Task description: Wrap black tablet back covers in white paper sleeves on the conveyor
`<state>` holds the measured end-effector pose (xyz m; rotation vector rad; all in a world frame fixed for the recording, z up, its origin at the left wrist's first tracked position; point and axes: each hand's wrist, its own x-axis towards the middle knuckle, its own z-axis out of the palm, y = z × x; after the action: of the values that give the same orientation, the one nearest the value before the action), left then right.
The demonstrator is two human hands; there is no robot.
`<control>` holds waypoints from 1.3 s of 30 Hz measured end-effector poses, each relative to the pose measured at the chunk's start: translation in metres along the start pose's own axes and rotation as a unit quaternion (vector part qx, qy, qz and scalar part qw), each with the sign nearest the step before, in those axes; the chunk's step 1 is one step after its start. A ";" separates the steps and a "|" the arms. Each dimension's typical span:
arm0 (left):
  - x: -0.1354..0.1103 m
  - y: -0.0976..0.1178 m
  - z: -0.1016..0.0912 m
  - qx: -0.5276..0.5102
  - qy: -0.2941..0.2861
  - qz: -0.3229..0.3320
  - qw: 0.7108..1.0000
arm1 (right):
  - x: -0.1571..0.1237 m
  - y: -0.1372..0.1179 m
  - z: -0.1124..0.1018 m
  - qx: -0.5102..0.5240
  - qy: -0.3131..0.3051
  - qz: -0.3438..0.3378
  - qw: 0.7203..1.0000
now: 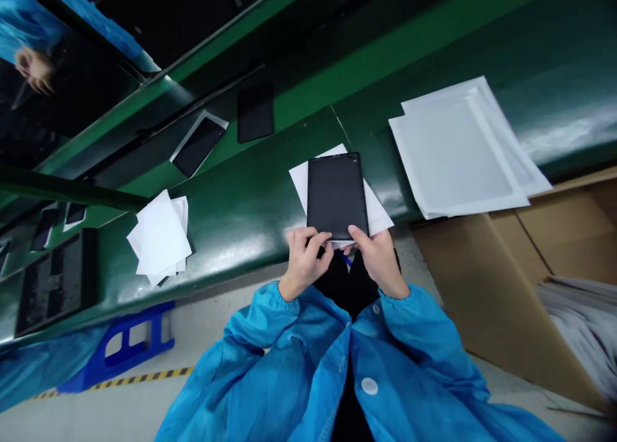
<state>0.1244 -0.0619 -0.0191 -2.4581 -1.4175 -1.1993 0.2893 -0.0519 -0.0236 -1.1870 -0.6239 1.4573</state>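
Hands grip black panel | white sheets left | pouches right

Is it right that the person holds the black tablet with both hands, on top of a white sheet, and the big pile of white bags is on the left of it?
Not quite. In the head view both hands, left hand and right hand, do hold the black tablet over a white sheet, but the big pile of white bags lies to its right, not its left.

left hand fingertips hidden under black panel | cardboard box cut off, contents perhaps sleeves
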 end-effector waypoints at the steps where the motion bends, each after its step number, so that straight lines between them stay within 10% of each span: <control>1: -0.007 0.003 0.002 -0.005 0.014 -0.023 1.000 | -0.003 0.002 0.000 0.001 -0.004 0.003 1.000; 27: -0.013 -0.023 0.016 -0.030 0.126 0.009 0.991 | -0.011 0.006 -0.007 0.002 -0.053 0.032 0.998; 39: -0.032 -0.083 -0.078 0.055 -0.157 -0.011 0.986 | -0.005 0.026 -0.059 0.029 0.224 -0.142 0.964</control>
<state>0.0071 -0.0686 -0.0111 -2.6448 -1.5361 -0.7348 0.3317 -0.0765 -0.0657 -1.2693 -0.4124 0.9187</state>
